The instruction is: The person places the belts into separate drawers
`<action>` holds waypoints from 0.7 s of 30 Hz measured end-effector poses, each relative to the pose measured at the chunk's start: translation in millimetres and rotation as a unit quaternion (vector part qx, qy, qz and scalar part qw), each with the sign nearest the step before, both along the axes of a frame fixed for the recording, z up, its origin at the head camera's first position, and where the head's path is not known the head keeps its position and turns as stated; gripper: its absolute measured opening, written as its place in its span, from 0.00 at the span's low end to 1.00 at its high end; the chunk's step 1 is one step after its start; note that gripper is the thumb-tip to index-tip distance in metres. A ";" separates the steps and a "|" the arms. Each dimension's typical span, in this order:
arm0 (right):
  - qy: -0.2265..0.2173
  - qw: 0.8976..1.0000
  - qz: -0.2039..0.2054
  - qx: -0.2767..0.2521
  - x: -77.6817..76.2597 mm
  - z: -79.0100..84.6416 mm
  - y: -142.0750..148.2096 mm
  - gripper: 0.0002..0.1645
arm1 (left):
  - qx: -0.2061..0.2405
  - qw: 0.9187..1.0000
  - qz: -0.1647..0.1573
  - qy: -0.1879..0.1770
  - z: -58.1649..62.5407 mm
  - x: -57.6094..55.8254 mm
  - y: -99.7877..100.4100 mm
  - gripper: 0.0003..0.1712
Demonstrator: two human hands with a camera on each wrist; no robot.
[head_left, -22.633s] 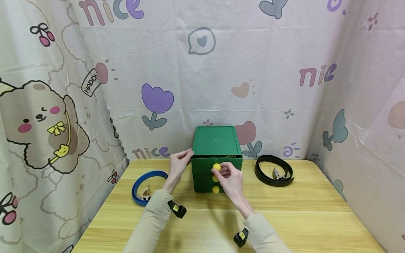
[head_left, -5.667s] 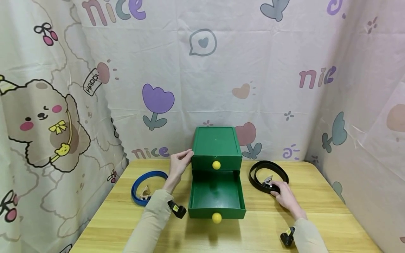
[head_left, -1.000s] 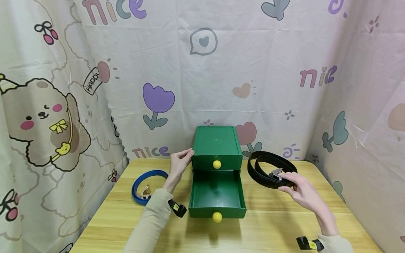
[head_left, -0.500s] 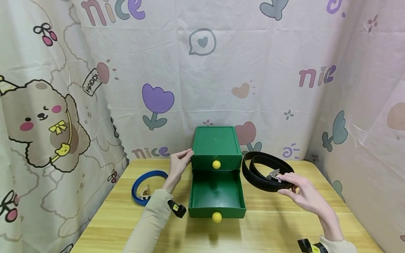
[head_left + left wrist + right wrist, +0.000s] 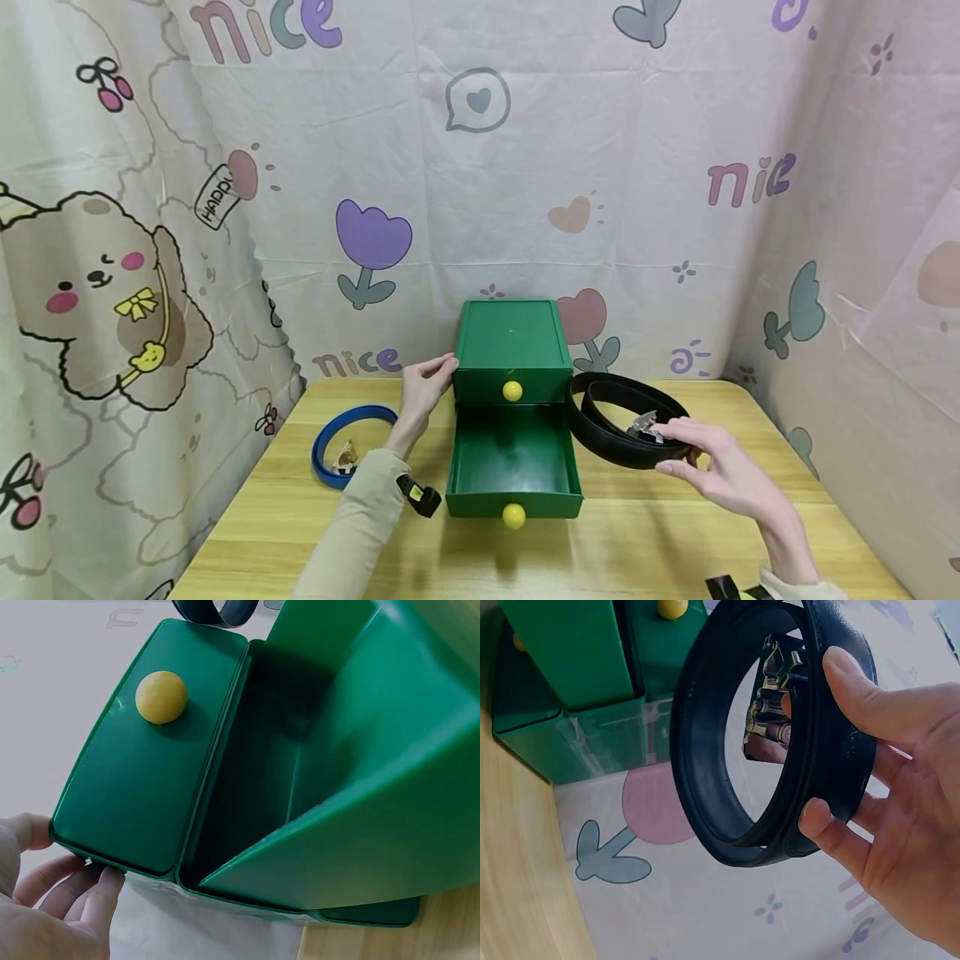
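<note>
My right hand (image 5: pixel 723 471) grips a coiled black belt (image 5: pixel 618 446) at its right side, holding it above the table just right of the green drawer cabinet (image 5: pixel 513 333). In the right wrist view, thumb and fingers wrap the belt's outer band, and a silver buckle (image 5: pixel 772 705) sits inside the coil. My left hand (image 5: pixel 423 392) pinches the cabinet's upper left front corner; the left wrist view shows thumb and fingers around that edge. The middle drawer (image 5: pixel 513 458) is pulled out, its visible floor bare. Above it the top drawer with a yellow knob (image 5: pixel 512 391) is closed.
A coiled blue belt (image 5: pixel 324 442) with a gold-coloured buckle (image 5: pixel 346 457) lies on the wooden table (image 5: pixel 637 550), left of the cabinet by my left forearm. Printed cloth (image 5: pixel 480 192) hangs behind and at both sides.
Since the oldest frame, the middle drawer has come out and my right hand has lifted the black belt. Over the last second the belt moved left towards the cabinet. My left hand stayed put.
</note>
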State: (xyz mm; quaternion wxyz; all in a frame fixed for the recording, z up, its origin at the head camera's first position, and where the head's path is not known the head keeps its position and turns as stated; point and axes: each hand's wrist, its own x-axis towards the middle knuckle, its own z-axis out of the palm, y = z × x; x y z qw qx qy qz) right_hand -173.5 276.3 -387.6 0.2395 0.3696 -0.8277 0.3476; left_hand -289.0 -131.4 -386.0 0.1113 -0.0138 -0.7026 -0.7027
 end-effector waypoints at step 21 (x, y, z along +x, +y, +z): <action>-0.012 0.997 0.067 0.027 13.3 12.5 -22.9 0.27 | -0.006 1.000 -0.002 0.001 0.0 1.2 -0.6 0.20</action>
